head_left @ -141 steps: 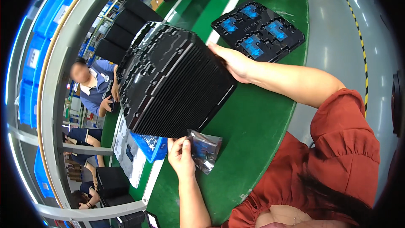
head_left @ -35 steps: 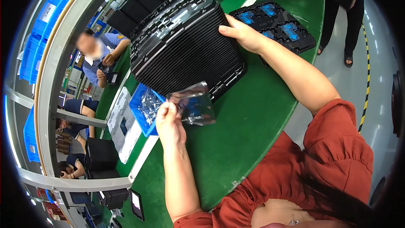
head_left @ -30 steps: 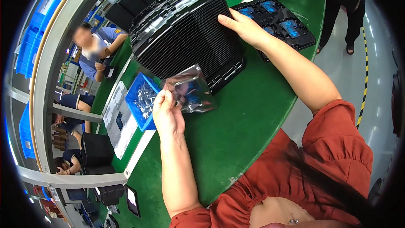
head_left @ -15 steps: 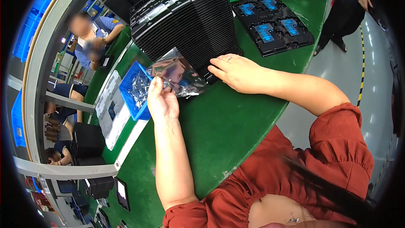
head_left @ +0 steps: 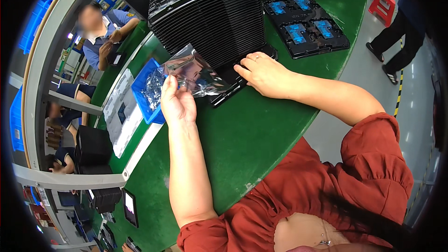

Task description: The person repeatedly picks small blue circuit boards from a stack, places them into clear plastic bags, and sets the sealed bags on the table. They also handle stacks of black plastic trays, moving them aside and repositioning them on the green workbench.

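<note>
My left hand (head_left: 178, 102) pinches a shiny, see-through plastic bag (head_left: 193, 72) between thumb and fingers. The bag hangs over the near side of a tall stack of black plastic trays (head_left: 210, 16). Low at the foot of the stack, a black tray (head_left: 228, 94) juts out toward me, partly hidden by the bag. My right hand (head_left: 267, 75) rests at this tray's right part, fingers stretched forward and holding nothing that I can see. Beside my left hand stands a blue bin (head_left: 155, 115) with small shiny pieces in it.
A black tray with blue-covered parts (head_left: 308, 25) lies right of the stack on the green table (head_left: 233, 149). Left of the bin is a pale grey panel (head_left: 123, 116). A co-worker (head_left: 100, 37) sits across; another person stands at right near a red stool (head_left: 382, 7).
More of the low black tray shows in front of the stack. My right hand has shifted slightly right and up in the picture. The bag stays in my left hand.
</note>
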